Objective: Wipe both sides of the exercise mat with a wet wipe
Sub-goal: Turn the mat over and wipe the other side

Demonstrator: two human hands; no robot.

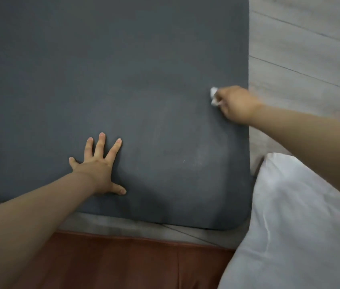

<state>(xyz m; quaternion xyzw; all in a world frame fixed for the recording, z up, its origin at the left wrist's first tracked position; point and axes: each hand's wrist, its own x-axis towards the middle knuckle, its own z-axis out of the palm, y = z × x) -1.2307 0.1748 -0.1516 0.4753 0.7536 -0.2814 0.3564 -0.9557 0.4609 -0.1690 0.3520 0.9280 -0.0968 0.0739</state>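
Grey plank floor point(302, 49) under unmarked mat point(102, 69) (wipe point(214, 97) in right hand point(235, 105))

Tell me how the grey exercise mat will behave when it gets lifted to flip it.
The exercise mat looks thin and lies flat on the floor, so it will probably flop and drape. It is wide, likely needing both hands. Its matte surface probably grips well.

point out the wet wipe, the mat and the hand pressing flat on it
wet wipe point(213, 96), head view, on the white wad showing past the right hand's grip
exercise mat point(123, 59), head view, on bare dark surface
left hand point(97, 167), head view, on the back of the hand
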